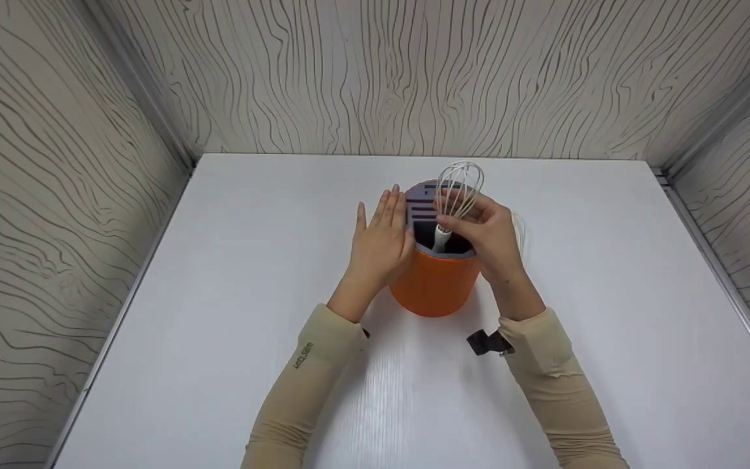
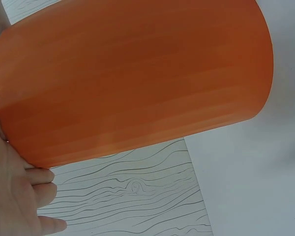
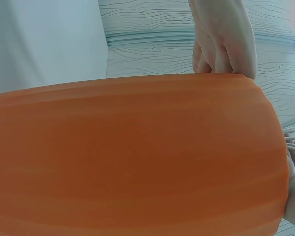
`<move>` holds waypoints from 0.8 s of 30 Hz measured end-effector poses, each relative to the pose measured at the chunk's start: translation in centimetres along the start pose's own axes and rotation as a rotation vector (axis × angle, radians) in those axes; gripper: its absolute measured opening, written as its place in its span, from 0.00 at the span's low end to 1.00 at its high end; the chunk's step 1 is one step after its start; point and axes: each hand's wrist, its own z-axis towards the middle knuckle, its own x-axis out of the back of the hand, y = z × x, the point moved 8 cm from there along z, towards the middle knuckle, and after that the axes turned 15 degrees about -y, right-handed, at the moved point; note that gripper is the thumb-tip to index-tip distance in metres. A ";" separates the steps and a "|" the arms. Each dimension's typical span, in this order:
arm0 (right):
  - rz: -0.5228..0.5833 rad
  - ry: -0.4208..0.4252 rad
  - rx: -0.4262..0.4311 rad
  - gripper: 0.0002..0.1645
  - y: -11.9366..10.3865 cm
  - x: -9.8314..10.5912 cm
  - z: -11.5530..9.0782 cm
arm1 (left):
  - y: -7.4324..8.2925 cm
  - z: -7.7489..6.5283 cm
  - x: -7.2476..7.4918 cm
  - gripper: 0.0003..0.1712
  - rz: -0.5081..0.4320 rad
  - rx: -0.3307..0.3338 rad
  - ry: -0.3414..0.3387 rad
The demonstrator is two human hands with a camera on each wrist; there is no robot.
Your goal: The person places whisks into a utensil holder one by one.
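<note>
I judge whisk placement or removal in hand: the right hand pinches the whisk, handle inside the holder; the left hand, fingers straight, touches the holder's side. Next calls for steady vertical travel.

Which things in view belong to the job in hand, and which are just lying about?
In the job:
orange holder
whisk, handle down in the holder's opening
right hand, pinching the whisk
left hand, against the holder's side

Just about:
white table
patterned wall panels
black device at the right wrist

Unclear: pale wire loops, partly hidden beside the right hand
</note>
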 end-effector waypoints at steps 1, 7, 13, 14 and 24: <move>-0.007 0.001 -0.005 0.29 0.0 0.0 0.0 | 0.0 0.0 0.0 0.34 0.000 0.001 -0.001; -0.023 -0.009 -0.013 0.29 0.0 -0.2 0.0 | 0.0 0.0 0.0 0.34 0.000 0.002 0.003; -0.041 -0.006 -0.024 0.29 0.1 -0.2 0.0 | 0.0 -0.1 0.1 0.34 -0.006 0.000 0.011; -0.045 -0.006 -0.028 0.29 0.1 -0.1 0.0 | 0.0 -0.1 0.1 0.34 -0.007 -0.001 0.010; -0.024 0.004 -0.022 0.28 0.0 -0.3 0.0 | 0.1 -0.2 0.3 0.34 -0.019 -0.010 0.019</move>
